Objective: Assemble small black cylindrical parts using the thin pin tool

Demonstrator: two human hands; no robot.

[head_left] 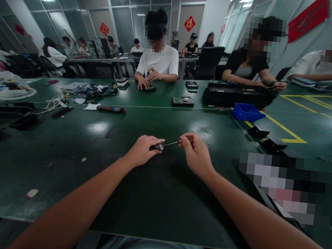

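My left hand (142,150) is closed round the dark handle of a small screwdriver (160,145), whose metal collar shows past my fingers. The thin shaft runs right to my right hand (196,154), which pinches its tip end between thumb and fingers. Both hands hover just above the green table (133,200), close together at its middle. What lies under my right fingertips is hidden.
A circuit board (182,101), a blue tray (247,112) and a long black case (235,95) lie further back. Another screwdriver (110,109), cables and a white fan (15,92) sit at the left. Black parts (267,143) lie at the right. People sit opposite.
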